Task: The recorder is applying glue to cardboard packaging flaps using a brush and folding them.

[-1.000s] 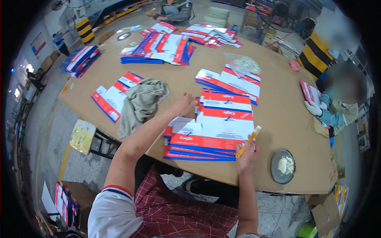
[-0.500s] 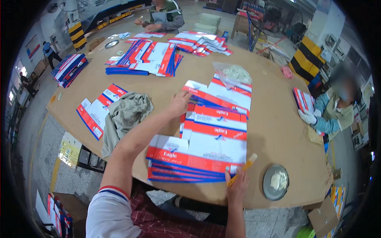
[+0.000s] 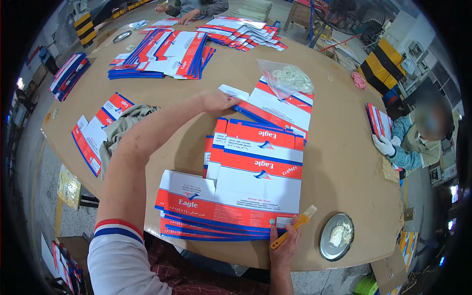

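A stack of flat printed cartons (image 3: pixel 258 187), red, white and blue, lies in front of me on the table. My right hand (image 3: pixel 285 243) is closed around a brush (image 3: pixel 295 226) with a yellow handle and pale bristles. Its thumb rests by the near right corner of the stack. My left arm stretches over the table, and my left hand (image 3: pixel 219 102) grips the left side of a farther flat carton (image 3: pixel 268 117) beyond the stack. The fingertips are partly hidden there. On the farther cartons sits a clear bag of pale rubber bands (image 3: pixel 292 81).
Right of the brush is a round dish of white paste (image 3: pixel 337 237). A grey-green cloth (image 3: pixel 123 125) lies left beside another carton (image 3: pixel 91 140). More carton piles (image 3: pixel 172 54) cover the far side. One person (image 3: pixel 418 130) works at the right, another at the far edge (image 3: pixel 196 7).
The view has shifted, so the far table sits higher in the picture. My left hand stays at the farther carton, which now lies more apart from the near stack. My right hand keeps the brush.
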The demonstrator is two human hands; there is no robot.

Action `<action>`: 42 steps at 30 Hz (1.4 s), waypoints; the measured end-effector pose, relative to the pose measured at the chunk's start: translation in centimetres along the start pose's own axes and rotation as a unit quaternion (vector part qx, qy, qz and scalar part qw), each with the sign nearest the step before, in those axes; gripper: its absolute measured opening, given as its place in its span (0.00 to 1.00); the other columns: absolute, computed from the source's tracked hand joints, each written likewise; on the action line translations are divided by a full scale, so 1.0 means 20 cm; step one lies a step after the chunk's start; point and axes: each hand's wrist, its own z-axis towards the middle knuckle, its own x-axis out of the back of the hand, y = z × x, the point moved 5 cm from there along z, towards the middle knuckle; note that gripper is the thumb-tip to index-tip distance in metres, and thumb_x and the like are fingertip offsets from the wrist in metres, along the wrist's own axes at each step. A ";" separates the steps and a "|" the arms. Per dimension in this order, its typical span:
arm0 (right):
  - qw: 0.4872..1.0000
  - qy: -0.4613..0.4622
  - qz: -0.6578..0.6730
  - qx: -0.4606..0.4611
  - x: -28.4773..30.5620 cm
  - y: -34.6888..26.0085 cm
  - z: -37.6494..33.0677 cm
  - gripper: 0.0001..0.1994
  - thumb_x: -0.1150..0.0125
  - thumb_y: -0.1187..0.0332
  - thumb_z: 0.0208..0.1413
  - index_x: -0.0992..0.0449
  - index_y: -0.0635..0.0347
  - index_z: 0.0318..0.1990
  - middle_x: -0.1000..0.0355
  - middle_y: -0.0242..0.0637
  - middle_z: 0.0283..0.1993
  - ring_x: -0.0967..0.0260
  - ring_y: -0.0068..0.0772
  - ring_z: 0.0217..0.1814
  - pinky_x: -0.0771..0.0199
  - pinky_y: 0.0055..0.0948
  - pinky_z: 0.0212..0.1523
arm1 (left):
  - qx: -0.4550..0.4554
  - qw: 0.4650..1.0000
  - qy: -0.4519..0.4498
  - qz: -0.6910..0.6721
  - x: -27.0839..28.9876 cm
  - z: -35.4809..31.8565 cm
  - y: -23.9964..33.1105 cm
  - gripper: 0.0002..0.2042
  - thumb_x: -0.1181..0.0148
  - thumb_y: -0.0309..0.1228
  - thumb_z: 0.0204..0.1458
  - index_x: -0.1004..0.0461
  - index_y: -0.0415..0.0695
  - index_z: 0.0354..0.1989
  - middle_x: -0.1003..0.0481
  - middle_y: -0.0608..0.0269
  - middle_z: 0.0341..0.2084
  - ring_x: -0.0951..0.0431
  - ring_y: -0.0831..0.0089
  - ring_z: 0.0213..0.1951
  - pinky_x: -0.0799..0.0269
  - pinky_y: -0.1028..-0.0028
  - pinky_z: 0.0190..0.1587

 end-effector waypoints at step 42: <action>0.972 0.107 0.211 0.010 -0.11 -0.15 0.16 0.23 0.38 0.80 0.43 0.44 0.58 0.43 0.43 0.58 0.55 0.38 0.52 0.54 0.33 0.40 0.49 | 0.140 0.941 -0.082 -0.296 0.12 -0.62 0.38 0.50 0.33 0.59 0.24 0.44 0.47 0.58 0.44 0.49 0.56 0.47 0.49 0.59 0.46 0.61 0.58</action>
